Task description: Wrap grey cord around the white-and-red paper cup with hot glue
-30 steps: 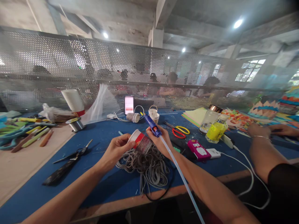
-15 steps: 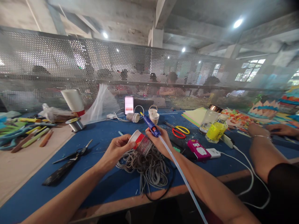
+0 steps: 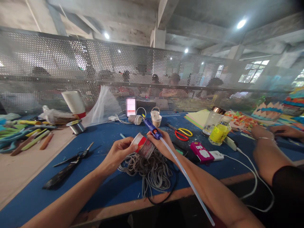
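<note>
My left hand (image 3: 122,150) is closed on the rim end of a paper cup (image 3: 140,142), which lies tilted, red and white near the rim and wrapped in grey cord lower down. In my right hand (image 3: 163,142) is a blue hot glue gun (image 3: 152,127), its yellow tip pointing up and away to the left. A long clear glue stick (image 3: 187,174) sticks out of its back end, over my right forearm. Fingers of the right hand are close to the cup's wrapped end; whether they touch it I cannot tell. Beneath the cup lies a heap of grey cord (image 3: 154,174).
Black-handled scissors (image 3: 71,166) lie left, beside a wire spool (image 3: 77,126) and stacked paper cups (image 3: 73,101). Two small cord-wrapped baskets (image 3: 156,118) (image 3: 135,119), a phone (image 3: 131,107) and red-yellow scissors (image 3: 182,133) are behind. Bottles (image 3: 219,131) and a co-worker's arm (image 3: 266,152) are right.
Hardly anything differs. The glue gun and the end of its glue stick have shifted very slightly; the cup stays in the left hand.
</note>
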`<state>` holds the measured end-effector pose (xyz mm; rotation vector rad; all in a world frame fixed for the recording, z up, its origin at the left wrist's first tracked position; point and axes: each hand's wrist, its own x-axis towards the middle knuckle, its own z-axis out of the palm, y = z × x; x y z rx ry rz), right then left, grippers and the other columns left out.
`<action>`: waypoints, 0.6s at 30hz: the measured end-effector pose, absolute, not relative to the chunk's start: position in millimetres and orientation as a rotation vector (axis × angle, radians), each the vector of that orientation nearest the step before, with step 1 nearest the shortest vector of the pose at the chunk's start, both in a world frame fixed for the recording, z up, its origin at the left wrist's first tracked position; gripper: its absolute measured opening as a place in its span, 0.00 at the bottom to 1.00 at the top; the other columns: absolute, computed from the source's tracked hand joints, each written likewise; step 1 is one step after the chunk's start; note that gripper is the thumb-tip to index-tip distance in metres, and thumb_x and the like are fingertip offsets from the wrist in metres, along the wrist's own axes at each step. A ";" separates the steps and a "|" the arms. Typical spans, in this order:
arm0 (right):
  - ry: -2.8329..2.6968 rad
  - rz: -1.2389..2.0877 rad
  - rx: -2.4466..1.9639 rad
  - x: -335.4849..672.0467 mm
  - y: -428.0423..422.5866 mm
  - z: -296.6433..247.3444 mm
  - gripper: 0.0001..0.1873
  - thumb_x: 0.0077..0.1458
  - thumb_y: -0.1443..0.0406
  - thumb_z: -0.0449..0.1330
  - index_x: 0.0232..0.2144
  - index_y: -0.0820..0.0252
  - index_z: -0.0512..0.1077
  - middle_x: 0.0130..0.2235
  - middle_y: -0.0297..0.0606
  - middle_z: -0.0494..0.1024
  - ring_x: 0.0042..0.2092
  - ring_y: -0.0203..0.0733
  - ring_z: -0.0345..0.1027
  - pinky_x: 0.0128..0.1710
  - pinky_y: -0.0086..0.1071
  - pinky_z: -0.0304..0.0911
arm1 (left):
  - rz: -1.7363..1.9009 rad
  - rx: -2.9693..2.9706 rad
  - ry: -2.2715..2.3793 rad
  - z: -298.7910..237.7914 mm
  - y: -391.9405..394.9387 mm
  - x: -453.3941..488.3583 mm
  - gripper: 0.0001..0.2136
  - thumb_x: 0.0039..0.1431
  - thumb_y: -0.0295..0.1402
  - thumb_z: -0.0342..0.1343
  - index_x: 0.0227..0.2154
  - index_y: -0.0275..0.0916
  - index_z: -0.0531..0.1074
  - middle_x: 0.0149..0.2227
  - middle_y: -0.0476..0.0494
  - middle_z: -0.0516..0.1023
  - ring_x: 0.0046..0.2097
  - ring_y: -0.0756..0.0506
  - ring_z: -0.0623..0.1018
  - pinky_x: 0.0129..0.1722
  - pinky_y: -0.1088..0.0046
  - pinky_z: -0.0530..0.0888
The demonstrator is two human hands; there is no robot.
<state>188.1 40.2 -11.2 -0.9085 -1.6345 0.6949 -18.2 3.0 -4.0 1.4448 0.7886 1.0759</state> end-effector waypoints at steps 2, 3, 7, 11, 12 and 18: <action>-1.629 0.730 -0.896 187.6 41.1 -11.3 0.10 0.54 0.59 0.59 0.32 0.61 0.73 0.32 0.34 0.76 0.35 0.39 0.68 0.39 0.30 0.62 | 1.078 1.444 0.792 -4.0 3.3 -17.9 0.08 0.56 0.36 0.61 0.33 0.36 0.76 0.30 0.47 0.78 0.30 0.49 0.73 0.31 0.75 0.70; -1.625 0.751 -0.895 187.6 41.6 -11.0 0.10 0.54 0.59 0.59 0.32 0.61 0.74 0.32 0.35 0.76 0.35 0.39 0.68 0.40 0.30 0.62 | 1.080 1.442 0.798 -3.8 3.4 -17.6 0.08 0.56 0.37 0.61 0.33 0.36 0.76 0.30 0.47 0.78 0.30 0.49 0.73 0.31 0.75 0.70; -1.602 0.756 -0.945 190.1 40.8 -5.0 0.12 0.54 0.57 0.59 0.32 0.60 0.75 0.31 0.35 0.76 0.34 0.40 0.68 0.38 0.30 0.63 | 1.109 1.433 0.840 -1.2 3.3 -16.5 0.08 0.55 0.36 0.62 0.33 0.37 0.77 0.28 0.48 0.77 0.28 0.50 0.72 0.28 0.77 0.68; -1.577 0.715 -1.002 194.1 36.1 3.5 0.16 0.55 0.52 0.58 0.34 0.57 0.77 0.26 0.33 0.74 0.28 0.38 0.65 0.32 0.30 0.62 | 1.177 1.403 0.885 1.5 3.6 -16.2 0.09 0.53 0.35 0.63 0.35 0.37 0.78 0.28 0.49 0.77 0.28 0.50 0.72 0.29 0.76 0.68; -1.556 0.721 -1.020 194.4 35.3 4.5 0.17 0.55 0.51 0.58 0.35 0.57 0.77 0.23 0.33 0.72 0.26 0.38 0.64 0.31 0.30 0.61 | 1.191 1.394 0.896 2.0 4.0 -16.2 0.09 0.53 0.36 0.63 0.36 0.38 0.78 0.29 0.49 0.78 0.28 0.50 0.72 0.29 0.76 0.68; -1.483 0.860 -1.030 190.4 36.3 1.1 0.24 0.52 0.47 0.59 0.39 0.60 0.77 0.18 0.29 0.65 0.21 0.35 0.60 0.23 0.29 0.57 | 1.375 1.458 0.966 4.0 8.3 -16.9 0.10 0.54 0.37 0.62 0.36 0.37 0.79 0.32 0.47 0.80 0.33 0.47 0.74 0.35 0.74 0.69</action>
